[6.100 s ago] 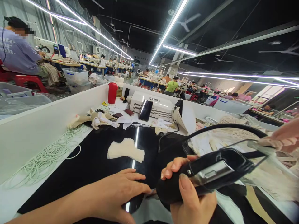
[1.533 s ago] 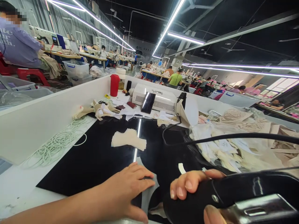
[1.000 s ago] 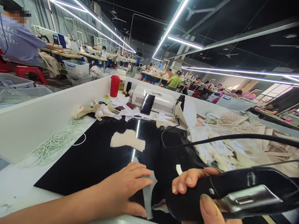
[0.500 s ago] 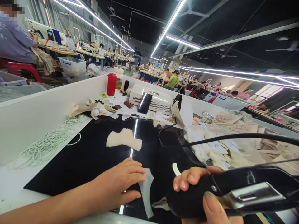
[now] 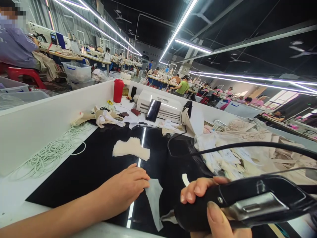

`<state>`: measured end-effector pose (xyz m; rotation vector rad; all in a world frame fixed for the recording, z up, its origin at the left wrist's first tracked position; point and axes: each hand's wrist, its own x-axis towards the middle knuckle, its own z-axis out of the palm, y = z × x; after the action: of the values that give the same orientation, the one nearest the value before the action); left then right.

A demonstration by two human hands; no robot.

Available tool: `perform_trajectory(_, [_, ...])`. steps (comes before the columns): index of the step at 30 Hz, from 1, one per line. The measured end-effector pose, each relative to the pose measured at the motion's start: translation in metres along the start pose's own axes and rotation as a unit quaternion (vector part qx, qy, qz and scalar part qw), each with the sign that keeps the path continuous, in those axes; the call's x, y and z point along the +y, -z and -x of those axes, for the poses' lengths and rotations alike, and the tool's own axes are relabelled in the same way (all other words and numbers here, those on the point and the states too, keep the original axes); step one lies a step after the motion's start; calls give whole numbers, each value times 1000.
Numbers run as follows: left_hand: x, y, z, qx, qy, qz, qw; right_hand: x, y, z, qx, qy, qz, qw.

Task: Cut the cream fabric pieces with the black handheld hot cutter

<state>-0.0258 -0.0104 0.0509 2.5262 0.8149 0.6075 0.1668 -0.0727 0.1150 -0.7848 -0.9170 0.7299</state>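
My right hand (image 5: 213, 205) is closed around a black corded hand tool (image 5: 237, 203) with a metal lever plate and a tapered metal tip. That tip points left, at the lower right edge of a thin, translucent grey fabric piece (image 5: 155, 200) on the glossy black work surface (image 5: 94, 175). At the piece's upper left corner, my left hand (image 5: 126, 188) has its fingers drawn together on the edge; its thumb is mostly hidden. Farther back lies a stack of cream fabric pieces (image 5: 131, 148). A small curved white strip (image 5: 185, 179) sits just beyond my right fingers.
Green cord (image 5: 52, 148) lies tangled along the left side. At the back are a white slotted machine (image 5: 160, 102), a phone (image 5: 153, 110) and a red container (image 5: 118, 90). Bagged beige fabric parts (image 5: 230, 155) fill the right, crossed by a black cable (image 5: 247, 144). Low white walls (image 5: 59, 112) surround the table.
My left hand has shifted slightly left, its spread fingers and thumb coming together at the grey piece's corner. The black tool and my right hand have moved a little left.
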Motion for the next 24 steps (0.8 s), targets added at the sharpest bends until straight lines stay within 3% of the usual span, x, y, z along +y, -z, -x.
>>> perform_trajectory(5, [-1, -1, 1, 2, -3, -23, 1000, 8, 23, -21, -21, 26, 32, 999])
perform_trajectory(9, [12, 1, 4, -15, -12, 17, 1000, 10, 34, -41, 36, 21, 58, 997])
perform_trajectory(13, [22, 4, 3, -27, -8, 59, 998, 7, 20, -40, 53, 11, 35, 998])
perform_trajectory(18, [21, 6, 0, -13, -11, 72, 997, 7, -4, -18, 16, 0, -1, 1000])
perform_trajectory(24, [20, 6, 0, -22, -10, 70, 997, 9, -7, -7, -13, 4, -22, 1000])
